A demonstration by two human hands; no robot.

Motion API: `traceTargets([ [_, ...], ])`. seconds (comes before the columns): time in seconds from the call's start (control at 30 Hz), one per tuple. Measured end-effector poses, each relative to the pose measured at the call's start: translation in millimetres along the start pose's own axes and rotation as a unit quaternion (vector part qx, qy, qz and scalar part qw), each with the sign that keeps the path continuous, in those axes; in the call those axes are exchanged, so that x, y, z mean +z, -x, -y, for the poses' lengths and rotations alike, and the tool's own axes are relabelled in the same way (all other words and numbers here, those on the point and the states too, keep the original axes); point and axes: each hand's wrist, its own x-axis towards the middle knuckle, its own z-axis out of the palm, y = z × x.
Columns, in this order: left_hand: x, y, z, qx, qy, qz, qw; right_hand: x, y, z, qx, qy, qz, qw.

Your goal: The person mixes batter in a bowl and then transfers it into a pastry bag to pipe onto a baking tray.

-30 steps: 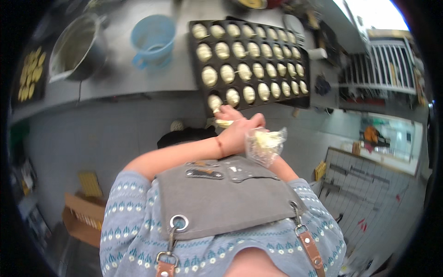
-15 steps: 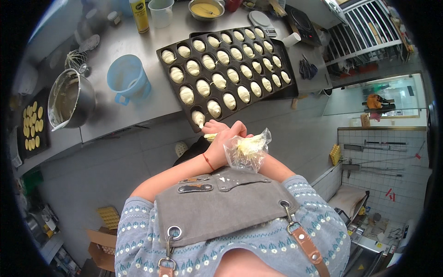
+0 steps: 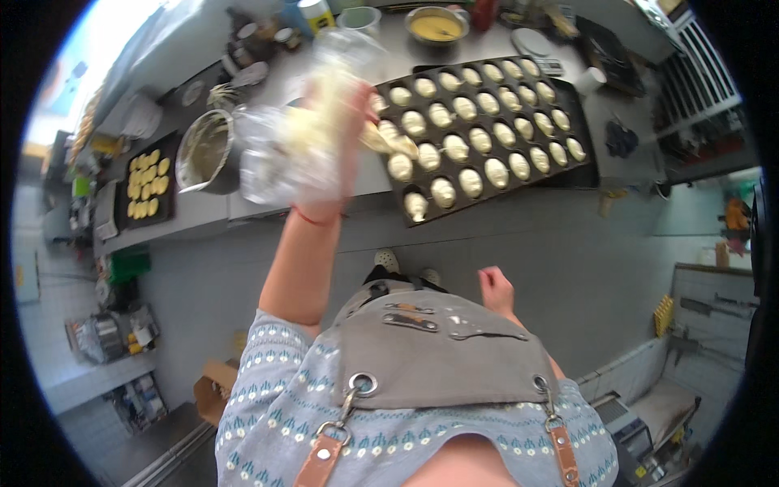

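Steel counter (image 3: 372, 174) beneath and around the left hand (image 3: 345, 150). Right of that hand: dark moulded tray (image 3: 458, 203), rows of oval cups filled with pale batter. Beyond its far edge, a metal bowl (image 3: 436, 27) of yellow liquid; farther right, a white cup (image 3: 590, 79) and a black cooktop (image 3: 607, 53). Left of the same hand: a metal pot (image 3: 230, 172), smeared inside, then a dark baking tray (image 3: 168, 191) of small yellow ovals. Grey floor (image 3: 454, 239) below both hands.

Left arm stretched up and forward, red cord at the wrist. Hand motion-blurred, gripping a clear plastic piping bag (image 3: 280, 150); bag bulges left of the fist, its pale end over the moulded tray's left side. Right hand (image 3: 497, 290) low, near the apron (image 3: 442, 365), well apart from the moulded tray, fingers curled closed.
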Motion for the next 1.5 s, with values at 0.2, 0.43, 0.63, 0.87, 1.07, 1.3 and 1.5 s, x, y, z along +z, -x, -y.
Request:
traceTargets([
  [0.2, -115.2, -60.9, -58.6, 0.103, 0.028, -0.090, 0.990, 41.8, 116.3, -180.9, 0.081, 0.269, 0.301, 0.911],
  [0.43, -209.5, -102.4, -31.2, 0.039, 0.044, -0.148, 0.987, 119.8, 74.4, -84.3, 0.248, 0.063, 0.293, 0.921],
  [0.63, -274.9, -111.5, 65.6, 0.015, -0.019, -0.036, 0.999, 177.7, -16.6, 91.9, 0.127, -0.072, 0.188, 0.971],
  [0.87, -261.9, -84.7, 144.2, -0.041, 0.019, 0.148, 0.988, 171.5, -110.5, 347.1, -0.016, -0.191, 0.124, 0.974],
  [1.07, -278.8, -67.3, 144.7, 0.081, -0.226, 0.213, 0.947, 166.1, -162.8, 430.4, 0.030, -0.387, 0.156, 0.908],
  [1.3, -320.5, -75.4, 89.7, 0.101, -0.579, 0.264, 0.765, 190.0, -197.7, 419.2, 0.047, -0.377, 0.134, 0.915],
  [1.5, -317.0, -98.4, 53.9, -0.188, -0.246, 0.247, 0.918, 209.4, -208.2, 413.5, 0.064, -0.433, 0.166, 0.884],
])
